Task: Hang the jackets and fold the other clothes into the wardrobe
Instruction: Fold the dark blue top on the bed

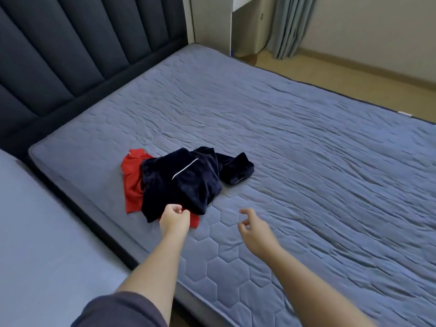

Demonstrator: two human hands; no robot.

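A crumpled dark navy garment [186,180] with thin white piping lies on the blue quilted mattress [306,161], heaped over a red garment [132,182] that shows at its left and near edge. My left hand [174,219] is at the navy garment's near edge, fingers curled and pinching the fabric there. My right hand [253,228] hovers above the mattress to the right of the heap, fingers loosely curled and holding nothing.
A dark padded headboard [70,55] runs along the far left. A second blue mattress [35,244] lies at the lower left, across a narrow gap. Beyond the bed are wooden floor [354,76], a grey curtain [290,24] and white furniture [212,20].
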